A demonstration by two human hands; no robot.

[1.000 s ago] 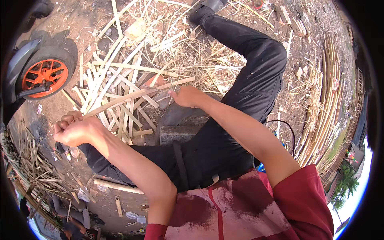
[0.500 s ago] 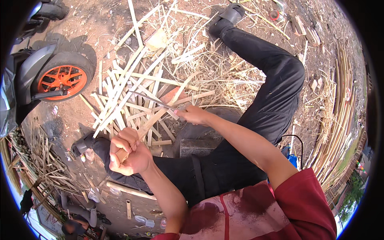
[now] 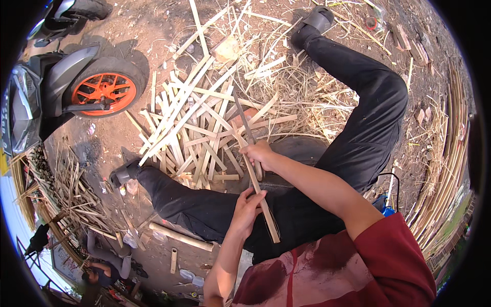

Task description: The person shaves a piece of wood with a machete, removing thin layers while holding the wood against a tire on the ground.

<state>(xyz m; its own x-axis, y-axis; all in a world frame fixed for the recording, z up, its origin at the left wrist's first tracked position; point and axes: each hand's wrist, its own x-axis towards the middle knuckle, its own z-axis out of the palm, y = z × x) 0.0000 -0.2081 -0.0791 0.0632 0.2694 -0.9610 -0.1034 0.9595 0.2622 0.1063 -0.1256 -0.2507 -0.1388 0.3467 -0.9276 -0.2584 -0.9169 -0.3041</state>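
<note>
Two hands, both grasping: left hand [image 3: 245, 211] pinches a bamboo strip [image 3: 269, 221] between thumb and fingers; right hand [image 3: 261, 155] grips a knife [image 3: 245, 119] and appears to steady the same strip. Risks, judging from this: blade sits close beside the strip, so a twist or slip could nick fingers; left hand is further down the strip, so a stroke running toward the body could reach it or the trousers [image 3: 192, 202]. Too deep a bite might split the strip. Right hand, doing double duty, could lose either piece. Strip position: slanted, upper end beyond the right hand, lower part in the left, bottom end over the trousers. Blade-strip contact: can't tell. Farther out: pile of strips [image 3: 205, 134] ahead-left, shavings [image 3: 312, 113] ahead-right, motorbike wheel [image 3: 104, 91] left of the pile, poles [image 3: 450, 146] far right.
</note>
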